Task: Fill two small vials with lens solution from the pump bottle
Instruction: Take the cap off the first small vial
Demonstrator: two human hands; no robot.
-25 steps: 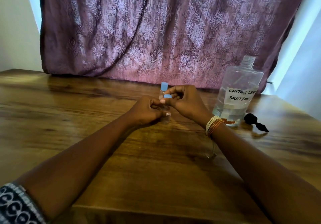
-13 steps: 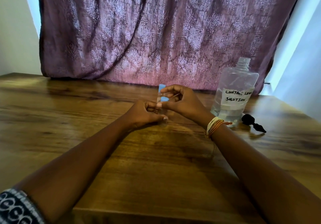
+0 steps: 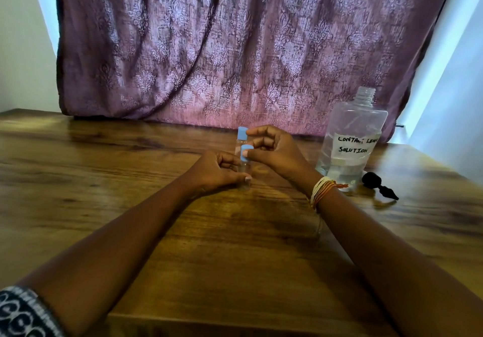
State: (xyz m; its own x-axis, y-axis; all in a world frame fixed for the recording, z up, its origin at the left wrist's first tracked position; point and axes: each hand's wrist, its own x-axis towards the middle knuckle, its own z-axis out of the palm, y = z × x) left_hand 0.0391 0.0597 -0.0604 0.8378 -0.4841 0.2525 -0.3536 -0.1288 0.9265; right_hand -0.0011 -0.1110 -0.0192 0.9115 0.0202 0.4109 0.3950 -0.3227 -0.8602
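Note:
Two small clear vials with blue caps stand close together at the middle of the wooden table (image 3: pixel 156 245). My left hand (image 3: pixel 217 172) grips the body of the near vial (image 3: pixel 245 170). My right hand (image 3: pixel 274 153) pinches that vial's blue cap (image 3: pixel 245 152) with thumb and fingers. The far vial (image 3: pixel 242 135) stands just behind, partly hidden by my right fingers. The clear solution bottle (image 3: pixel 350 143), labelled "contact lens solution", stands uncapped to the right with liquid low in it.
A black pump top (image 3: pixel 379 185) lies on the table right of the bottle. A purple patterned curtain (image 3: pixel 235 49) hangs behind the table's far edge. Thread bracelets circle my right wrist.
Both hands stay on the near vial and its cap. My right fingers have shifted slightly on the cap; the view has tilted a little.

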